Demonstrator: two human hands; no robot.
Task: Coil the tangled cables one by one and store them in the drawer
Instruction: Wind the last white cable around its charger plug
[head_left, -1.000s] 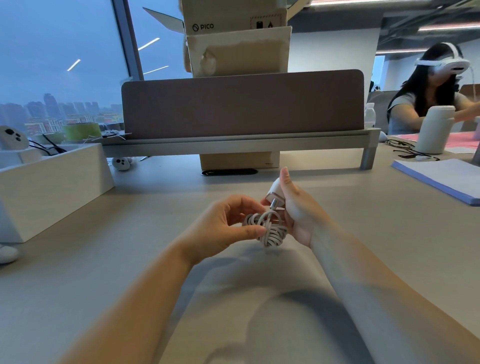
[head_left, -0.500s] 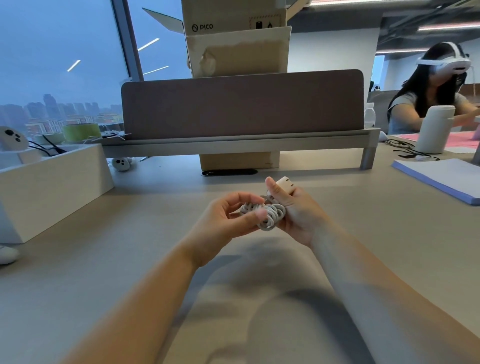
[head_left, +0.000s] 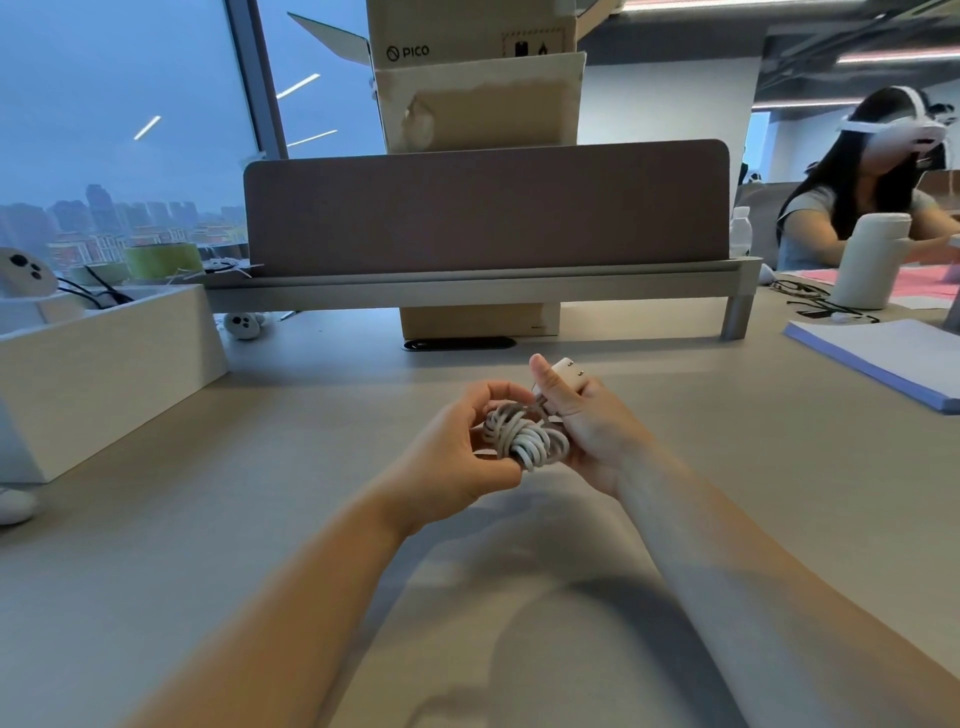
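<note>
While left hand (head_left: 457, 449) and right hand (head_left: 597, 436) grip coiled white cable (head_left: 530, 441) over beige worktop (head_left: 234, 519): desk divider (head_left: 483, 208), cardboard boxes (head_left: 478, 98) beyond; white bin (head_left: 104, 364) leftward.

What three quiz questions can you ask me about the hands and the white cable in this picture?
1. True or false: the coiled white cable lies on the desk with no hand touching it.
2. Which hand holds the charger block at the cable's end? A. left hand B. right hand C. neither
3. Fill in: the word printed on the cardboard box is ____.
Key: 1. False; the left hand and the right hand both hold it. 2. B. 3. PICO.
</note>
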